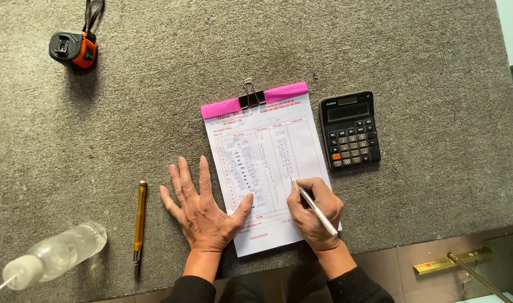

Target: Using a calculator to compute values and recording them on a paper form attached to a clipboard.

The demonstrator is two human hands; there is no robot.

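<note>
Right hand [314, 216] fingers pinch a white pen [315, 207]; left hand [203, 205] spread on pink-topped form [265, 140].

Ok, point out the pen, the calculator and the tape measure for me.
pen [318, 209], head view, middle of the white barrel, in the right hand [315, 216].
calculator [350, 130], head view, upper part of its keypad.
tape measure [74, 49], head view, middle of its black-and-orange case.
</note>
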